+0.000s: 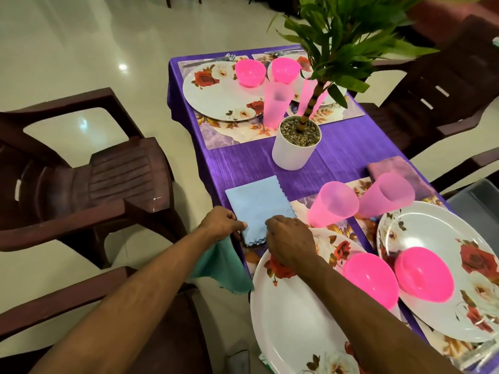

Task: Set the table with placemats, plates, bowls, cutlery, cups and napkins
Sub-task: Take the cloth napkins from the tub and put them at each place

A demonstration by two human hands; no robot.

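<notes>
Fingers (243, 225) of my left hand (221, 224) are curling around the near left corner of the pale blue scallop-edged cloth napkin (259, 203), and under that same hand a teal cloth napkin (224, 265) is hanging off the counter's edge; I cannot tell exactly how it is being held. My right hand (290, 242) is curling its fingers down onto the blue napkin's near right edge, pinching it, with the wrist passing over the large white round plate with red rose prints (294, 319).

Taking the white cylindrical pot with the green leafy plant (295, 147) as my landmark: the blue napkin is lying flat on the purple tablecloth (243, 160) nearer to me than the pot and to its left. Two translucent pink plastic cups (333, 205) are standing nearer than the pot and to its right, on a floral placemat (359, 187). Two bright pink plastic bowls (370, 279) are sitting nearer still, one on each near plate. A folded mauve napkin (391, 166) is lying right of the pot. Beyond the pot, two further place settings are showing with plates, pink bowls, pink cups and forks (229, 57). A dark brown plastic chair (108, 168) is standing left of the pot, off the counter.
</notes>
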